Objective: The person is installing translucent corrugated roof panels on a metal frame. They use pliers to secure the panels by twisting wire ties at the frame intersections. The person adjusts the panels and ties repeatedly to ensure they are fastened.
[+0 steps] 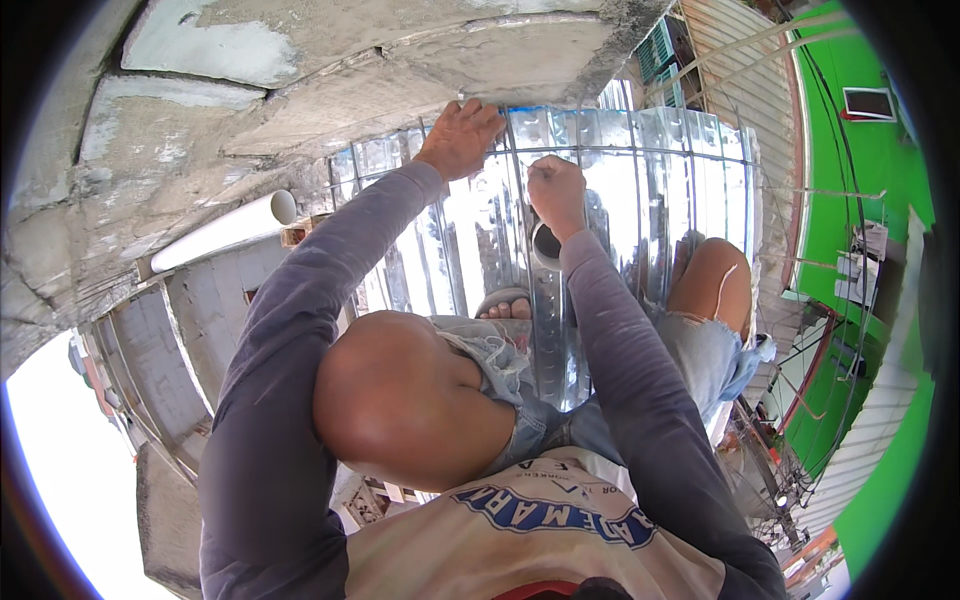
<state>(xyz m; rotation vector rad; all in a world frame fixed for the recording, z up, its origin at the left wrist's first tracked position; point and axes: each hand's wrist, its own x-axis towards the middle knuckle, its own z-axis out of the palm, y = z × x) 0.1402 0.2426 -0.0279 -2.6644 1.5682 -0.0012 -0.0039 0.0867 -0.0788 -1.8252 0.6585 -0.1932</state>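
Note:
Shiny ribbed metal decking (620, 200) lies below me, crossed by thin dark steel bars (650, 151) in a grid. My left hand (463, 138) reaches to the foot of the concrete wall, its fingers curled beside a bar; what they grip, if anything, is hidden. Just right of that bar, my right hand (557, 195) is closed in a pinch over the decking. Anything between those fingertips is too small to name. Under the right wrist shows a round thing with a dark middle and a pale rim (546, 246), partly covered by the forearm.
A rough concrete block wall (330, 90) rises ahead and to the left. A white pipe (225, 232) sticks out at left. My sandaled foot (506, 304) rests on the decking. Beyond its right edge are corrugated roofing (750, 60), cables and a green wall (830, 130).

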